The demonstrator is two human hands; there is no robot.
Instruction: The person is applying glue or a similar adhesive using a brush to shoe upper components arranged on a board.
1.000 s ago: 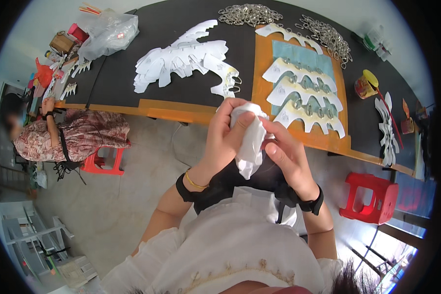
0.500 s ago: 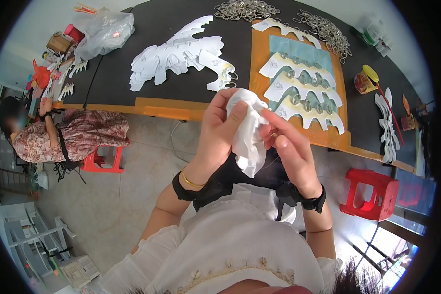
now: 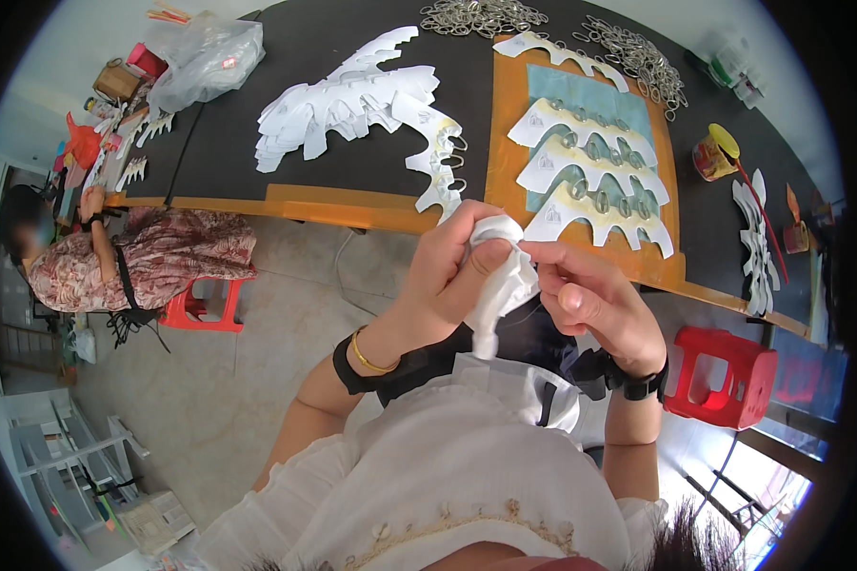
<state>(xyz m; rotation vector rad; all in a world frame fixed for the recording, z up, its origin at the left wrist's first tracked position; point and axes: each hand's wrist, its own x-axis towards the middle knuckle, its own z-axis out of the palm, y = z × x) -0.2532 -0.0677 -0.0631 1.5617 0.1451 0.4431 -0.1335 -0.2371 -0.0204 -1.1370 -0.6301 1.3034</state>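
A crumpled white cloth point(image 3: 507, 285) hangs bunched in my left hand point(image 3: 452, 276), whose thumb presses it against the fingers. My right hand point(image 3: 605, 305) is beside it, its index finger stretched to the cloth's upper edge and its thumb held apart from that finger. The index fingertip is partly hidden at the cloth. Just beyond my hands, a white scalloped card strip point(image 3: 433, 143) with metal rings overhangs the table's front edge. Several similar ringed strips point(image 3: 595, 181) lie in rows on a blue-green sheet point(image 3: 588, 84) to the right.
A pile of white cut strips point(image 3: 343, 105) lies on the dark table. Metal rings point(image 3: 638, 62) are heaped at the back. A yellow-lidded tub point(image 3: 714, 152) stands at right. Red stools point(image 3: 724, 378) are on the floor. Another person point(image 3: 95, 262) sits at far left.
Both hands and the cloth have shifted slightly right and nearer to me. The cloth is bunched differently, and more of the ringed strip behind my left hand shows.
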